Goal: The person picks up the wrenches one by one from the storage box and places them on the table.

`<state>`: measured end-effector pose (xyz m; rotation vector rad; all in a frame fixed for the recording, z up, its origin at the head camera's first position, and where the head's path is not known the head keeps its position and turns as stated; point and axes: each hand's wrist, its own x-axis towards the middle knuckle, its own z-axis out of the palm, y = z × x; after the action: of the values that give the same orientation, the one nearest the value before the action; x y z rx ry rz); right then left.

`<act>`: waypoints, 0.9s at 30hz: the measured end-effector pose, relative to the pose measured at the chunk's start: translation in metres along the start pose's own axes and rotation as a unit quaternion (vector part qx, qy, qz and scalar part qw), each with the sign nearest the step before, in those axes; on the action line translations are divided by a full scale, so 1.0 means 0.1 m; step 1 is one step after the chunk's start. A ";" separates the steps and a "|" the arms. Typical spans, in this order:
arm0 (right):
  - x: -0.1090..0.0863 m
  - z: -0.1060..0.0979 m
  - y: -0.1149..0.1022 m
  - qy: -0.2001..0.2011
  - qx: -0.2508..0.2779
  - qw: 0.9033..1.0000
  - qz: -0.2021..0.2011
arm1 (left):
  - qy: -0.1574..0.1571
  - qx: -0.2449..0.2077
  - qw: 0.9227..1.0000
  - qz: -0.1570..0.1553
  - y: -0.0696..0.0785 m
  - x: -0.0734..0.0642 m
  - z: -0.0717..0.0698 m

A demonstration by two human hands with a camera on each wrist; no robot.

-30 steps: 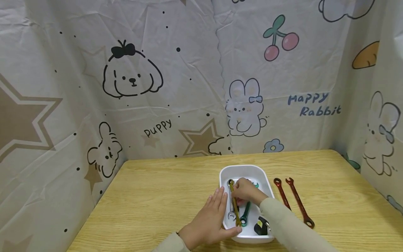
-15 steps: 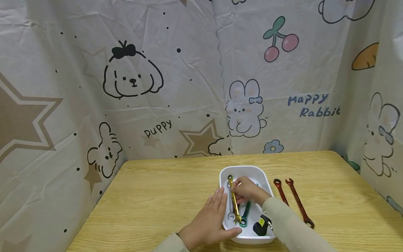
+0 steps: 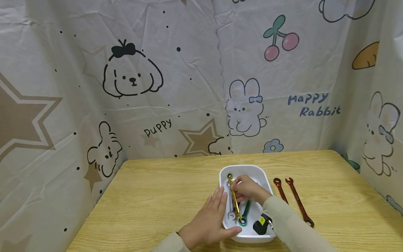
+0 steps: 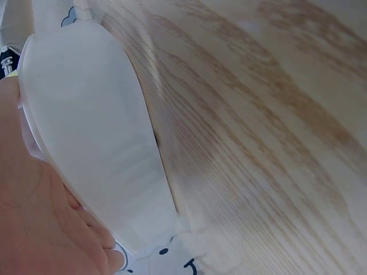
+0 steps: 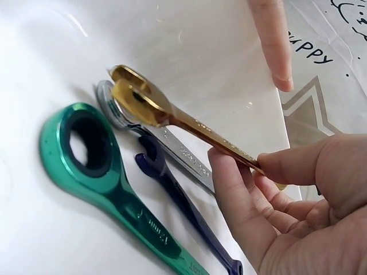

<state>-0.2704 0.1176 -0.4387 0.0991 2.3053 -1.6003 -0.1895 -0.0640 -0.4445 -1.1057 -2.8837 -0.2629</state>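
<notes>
In the head view my right hand (image 3: 248, 189) is over the white tray (image 3: 262, 171). Its thumb and fingers pinch the shaft of a gold ratchet wrench (image 5: 198, 130). Underneath lie a silver wrench (image 5: 186, 153), a dark blue wrench (image 5: 183, 197) and a green ratchet wrench (image 5: 123, 189), all inside the tray. My left hand (image 3: 206, 218) lies along the tray's left side with straight fingers, its thumb across the near rim. The left wrist view shows that palm and curved fingers (image 4: 51, 212) against the tray's outer wall (image 4: 97, 132).
A black tape measure (image 3: 260, 224) with a yellow label sits in the tray's near right corner. Two red wrenches, one (image 3: 281, 190) partly behind the right sleeve and one longer (image 3: 299, 201), lie on the wooden table (image 3: 151, 196) right of the tray. Printed cloth (image 3: 189, 70) surrounds the table.
The gold wrench has shifted toward the far end of the tray and lifted slightly in my right hand. The green wrench's far end is now mostly covered. My left hand has stayed put.
</notes>
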 end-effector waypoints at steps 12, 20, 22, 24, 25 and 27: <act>0.01 -0.04 -0.01 0.003 -0.002 1.000 0.008 | -0.016 -0.009 1.000 -0.006 0.00 0.01 -0.01; -0.05 -0.25 -0.15 0.013 -0.029 0.999 -0.021 | -0.031 -0.019 0.999 -0.019 0.00 0.04 -0.03; -0.07 -0.33 -0.17 0.014 -0.031 0.999 -0.026 | -0.029 -0.016 0.999 -0.019 0.00 0.04 -0.02; -0.10 -0.42 -0.18 0.016 -0.026 0.999 -0.030 | -0.026 -0.012 0.999 -0.020 0.00 0.03 -0.02; -0.12 -0.48 -0.17 0.017 -0.023 0.999 -0.031 | -0.025 -0.011 0.999 -0.019 0.00 0.03 -0.01; -0.16 -0.59 -0.16 0.019 -0.020 0.999 -0.032 | -0.020 -0.010 1.000 -0.019 0.00 0.02 -0.01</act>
<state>-0.2729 0.1680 -0.4010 0.0464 2.3910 -1.5961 -0.1909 -0.0628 -0.4431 -1.0725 -2.9456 -0.2743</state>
